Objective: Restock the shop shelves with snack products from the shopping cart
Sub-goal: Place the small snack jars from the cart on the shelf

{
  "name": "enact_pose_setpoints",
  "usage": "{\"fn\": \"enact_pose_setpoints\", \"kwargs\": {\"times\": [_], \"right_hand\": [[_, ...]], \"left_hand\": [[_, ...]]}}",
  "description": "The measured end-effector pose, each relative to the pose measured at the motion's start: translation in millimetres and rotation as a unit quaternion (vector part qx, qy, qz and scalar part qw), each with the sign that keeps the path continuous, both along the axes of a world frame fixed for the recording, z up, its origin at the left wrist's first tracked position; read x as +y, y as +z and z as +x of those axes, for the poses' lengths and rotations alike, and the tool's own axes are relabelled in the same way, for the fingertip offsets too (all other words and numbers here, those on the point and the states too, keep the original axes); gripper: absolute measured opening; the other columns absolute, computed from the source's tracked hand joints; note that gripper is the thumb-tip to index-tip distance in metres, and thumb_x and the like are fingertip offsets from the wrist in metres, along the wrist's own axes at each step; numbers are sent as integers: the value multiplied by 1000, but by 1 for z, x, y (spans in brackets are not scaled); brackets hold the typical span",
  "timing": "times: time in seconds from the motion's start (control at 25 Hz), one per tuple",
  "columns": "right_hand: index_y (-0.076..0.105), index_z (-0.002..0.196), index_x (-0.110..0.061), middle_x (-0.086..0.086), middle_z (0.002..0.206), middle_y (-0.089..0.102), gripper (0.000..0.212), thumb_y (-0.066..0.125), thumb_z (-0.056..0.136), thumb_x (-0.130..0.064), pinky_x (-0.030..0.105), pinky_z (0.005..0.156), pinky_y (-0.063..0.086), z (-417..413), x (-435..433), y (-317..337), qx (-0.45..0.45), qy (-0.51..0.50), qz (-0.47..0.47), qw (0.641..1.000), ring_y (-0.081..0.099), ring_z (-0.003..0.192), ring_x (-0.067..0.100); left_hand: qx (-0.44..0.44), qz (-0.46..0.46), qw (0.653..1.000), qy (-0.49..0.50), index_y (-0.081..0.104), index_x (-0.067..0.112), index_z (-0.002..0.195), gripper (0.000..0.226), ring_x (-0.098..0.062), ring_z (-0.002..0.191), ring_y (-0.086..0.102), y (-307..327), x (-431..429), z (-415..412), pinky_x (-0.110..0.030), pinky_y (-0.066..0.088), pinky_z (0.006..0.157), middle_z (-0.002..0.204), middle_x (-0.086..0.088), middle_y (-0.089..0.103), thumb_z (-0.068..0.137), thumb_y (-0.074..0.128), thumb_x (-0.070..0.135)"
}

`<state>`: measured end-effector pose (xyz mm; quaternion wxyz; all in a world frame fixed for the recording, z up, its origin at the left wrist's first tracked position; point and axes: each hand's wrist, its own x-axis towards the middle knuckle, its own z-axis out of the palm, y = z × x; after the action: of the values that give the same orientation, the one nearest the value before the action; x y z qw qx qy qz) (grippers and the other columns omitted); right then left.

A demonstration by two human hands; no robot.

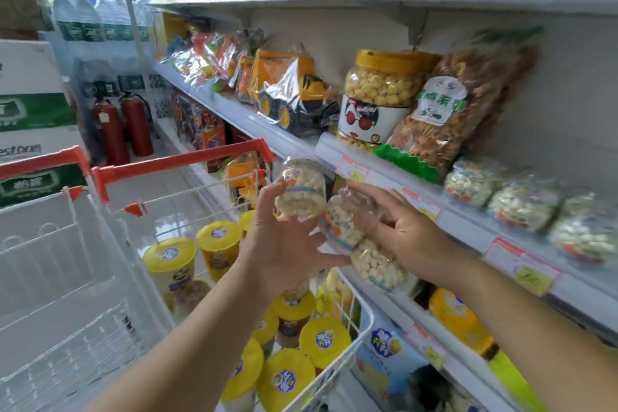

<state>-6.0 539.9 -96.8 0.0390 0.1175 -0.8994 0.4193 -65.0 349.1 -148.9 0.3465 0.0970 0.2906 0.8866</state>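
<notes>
My left hand [281, 244] holds a clear jar of pale puffed snacks [302, 189] upright above the shopping cart [347, 354]. My right hand [394, 227] grips two more clear snack jars, one [341, 221] above the other [378, 264], in front of the shelf edge [384, 174]. Matching packs of the same snack [521, 201] lie in a row on the shelf to the right. Several yellow-lidded tubs [172, 256] stand in the cart below my hands.
On the shelf stand a yellow-lidded popcorn jar [381, 94], a bag of fried twists [454, 104] and a wrapped toy truck [291, 90]. Two red fire extinguishers [122, 125] and stacked cartons [33, 117] sit at the left. Lower shelves hold boxes [388, 361].
</notes>
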Motion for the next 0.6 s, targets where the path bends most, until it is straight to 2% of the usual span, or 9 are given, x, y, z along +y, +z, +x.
{"fn": "enact_pose_setpoints", "kwargs": {"times": [0.08, 0.16, 0.28, 0.36, 0.44, 0.52, 0.6], "right_hand": [[39, 136, -55, -29, 125, 39, 46, 50, 91, -52, 6, 84, 33, 7, 16, 14, 18, -10, 40, 999, 36, 103, -28], [41, 136, -54, -22, 128, 40, 49, 54, 89, -55, 17, 85, 36, 13, 30, 29, 44, -31, 78, 995, 44, 102, -14], [48, 131, -49, -20, 120, 45, 54, 54, 81, -66, 17, 71, 39, 18, 51, 56, 86, -73, 110, 988, 55, 83, -9], [58, 114, -44, -17, 105, 52, 36, 54, 83, -62, 15, 64, 40, 18, 66, 75, 156, -135, 81, 975, 55, 72, -5], [64, 91, -31, -8, 89, 60, 14, 59, 91, -44, 21, 65, 42, 12, 93, 94, 247, -243, 62, 936, 55, 68, 3], [65, 84, -19, 1, 82, 65, 20, 58, 94, -36, 30, 69, 44, -5, 134, 111, 269, -352, 100, 891, 58, 73, 16], [67, 84, -12, 9, 87, 69, 30, 54, 95, -38, 34, 73, 45, -27, 174, 122, 235, -421, 146, 864, 62, 86, 29]], "left_hand": [[31, 14, 998, -48, 46, 14, 148, 83, -45, 134, 47, 11, 20, -2, -73, 38, 101, 149, -19, 47, 83, 51, 65], [38, 38, 996, -78, 40, 14, 151, 86, -48, 135, 44, 20, 39, -6, -75, 30, 106, 151, -21, 44, 85, 48, 68], [20, 83, 994, -72, 38, 13, 151, 88, -52, 134, 44, 30, 68, -1, -77, 27, 106, 149, -26, 45, 85, 49, 70], [-12, 126, 991, -44, 45, 14, 147, 85, -54, 129, 48, 35, 87, 4, -80, 31, 100, 144, -27, 50, 81, 55, 67], [-38, 139, 989, -40, 48, 17, 145, 84, -55, 127, 49, 40, 103, 6, -82, 33, 95, 142, -27, 51, 76, 62, 63], [-45, 117, 991, -43, 50, 19, 144, 83, -55, 126, 50, 48, 114, 6, -82, 34, 93, 140, -28, 54, 74, 65, 62], [-36, 99, 994, -41, 53, 19, 141, 79, -54, 120, 55, 57, 121, 2, -80, 37, 92, 135, -28, 58, 75, 65, 61]]}}
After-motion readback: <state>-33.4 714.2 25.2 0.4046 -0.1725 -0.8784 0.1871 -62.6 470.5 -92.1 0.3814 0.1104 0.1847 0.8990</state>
